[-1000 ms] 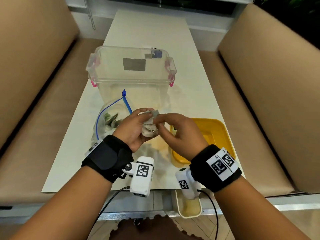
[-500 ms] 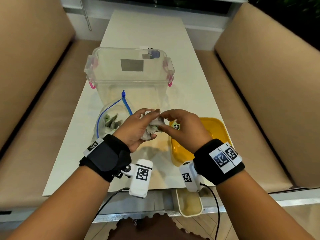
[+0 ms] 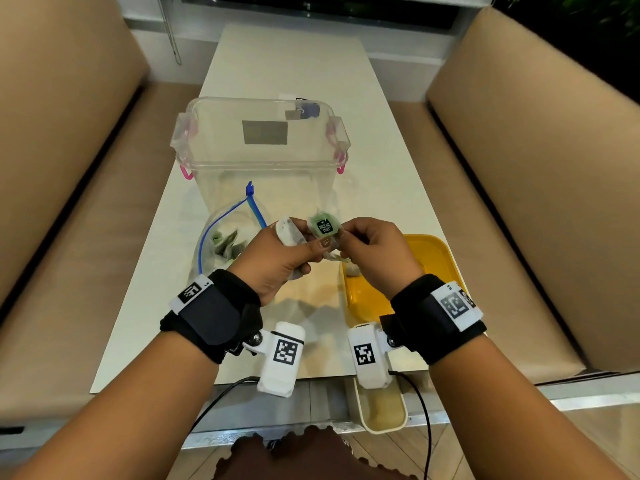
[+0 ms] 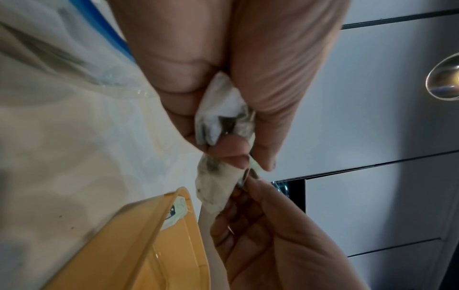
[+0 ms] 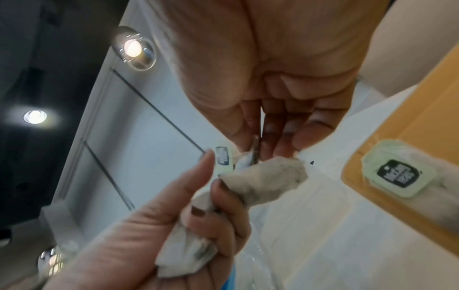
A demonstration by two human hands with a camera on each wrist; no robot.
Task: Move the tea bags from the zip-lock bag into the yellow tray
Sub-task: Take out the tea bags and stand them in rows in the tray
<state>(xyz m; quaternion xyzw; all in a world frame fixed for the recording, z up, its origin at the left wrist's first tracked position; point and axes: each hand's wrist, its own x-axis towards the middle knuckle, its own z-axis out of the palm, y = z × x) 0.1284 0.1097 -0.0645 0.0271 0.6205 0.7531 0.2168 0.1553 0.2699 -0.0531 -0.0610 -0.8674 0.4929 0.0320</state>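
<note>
My left hand (image 3: 311, 245) grips a bunch of white tea bags (image 3: 289, 233) above the table, between the zip-lock bag (image 3: 221, 244) and the yellow tray (image 3: 436, 261). My right hand (image 3: 344, 237) meets it and pinches the top of one tea bag, beside its green tag (image 3: 324, 226). In the left wrist view that tea bag (image 4: 214, 188) hangs between both hands above the tray rim (image 4: 159, 215). In the right wrist view one tea bag with its tag (image 5: 397, 176) lies in the tray. More tea bags show inside the zip-lock bag, whose blue zip is open.
A clear plastic bin (image 3: 263, 161) with pink clips stands just behind the zip-lock bag. A small cream container (image 3: 381, 410) hangs at the table's near edge. Tan benches (image 3: 540, 202) run along both sides of the narrow white table (image 3: 291, 64).
Both hands have drawn closer together and lifted a little. A green tag now stands up between them, facing me, where only white paper showed before.
</note>
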